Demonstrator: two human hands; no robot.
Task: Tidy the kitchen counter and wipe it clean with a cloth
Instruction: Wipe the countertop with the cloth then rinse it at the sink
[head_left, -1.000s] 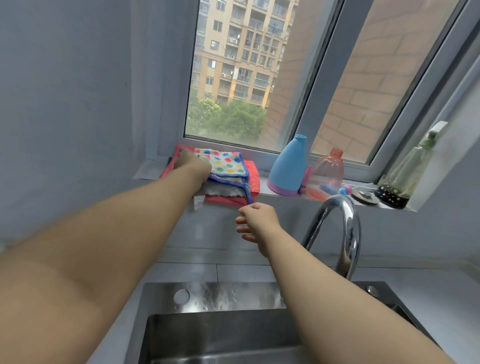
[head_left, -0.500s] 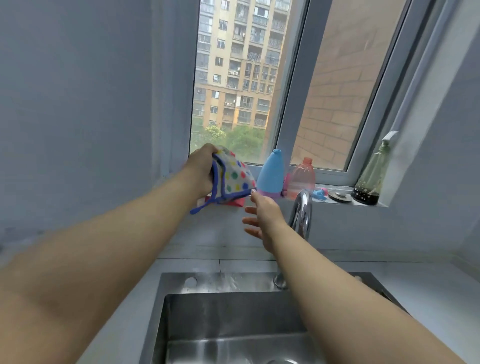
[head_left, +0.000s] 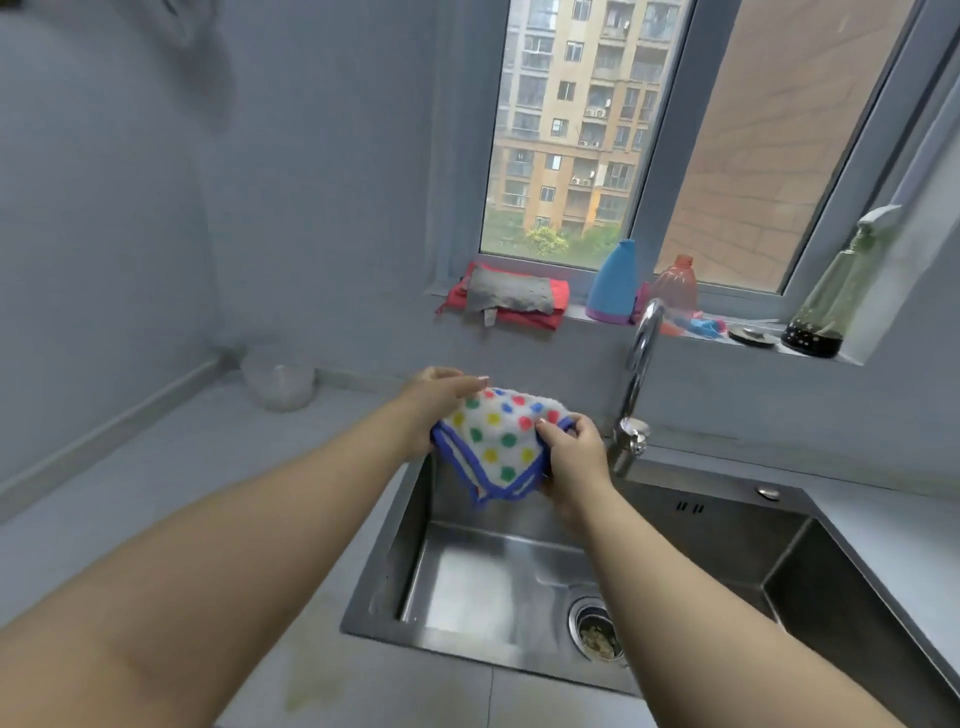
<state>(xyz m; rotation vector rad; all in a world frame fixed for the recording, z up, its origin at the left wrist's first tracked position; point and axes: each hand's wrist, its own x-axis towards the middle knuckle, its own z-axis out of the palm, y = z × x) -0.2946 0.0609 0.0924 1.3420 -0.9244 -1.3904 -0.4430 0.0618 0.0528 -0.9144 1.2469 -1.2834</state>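
A white cloth with coloured dots and a blue border (head_left: 501, 441) hangs over the back left of the steel sink (head_left: 519, 587). My left hand (head_left: 434, 402) holds its left edge, and my right hand (head_left: 574, 457) pinches its right edge with thumb on top. The grey counter (head_left: 156, 467) spreads out to the left of the sink, with a faint yellowish stain near the front.
A grey cloth on folded red cloths (head_left: 511, 296) lies on the windowsill. Beside it stand a blue bottle (head_left: 615, 283), a pink bottle (head_left: 675, 286) and a green spray bottle (head_left: 836, 296). The tap (head_left: 641, 374) rises right of my hands. A clear bowl (head_left: 280, 384) sits in the counter's corner.
My left hand lifted the dotted cloth off the windowsill pile and brought it down over the sink. My right hand has taken hold of its other edge. The view tilted down.
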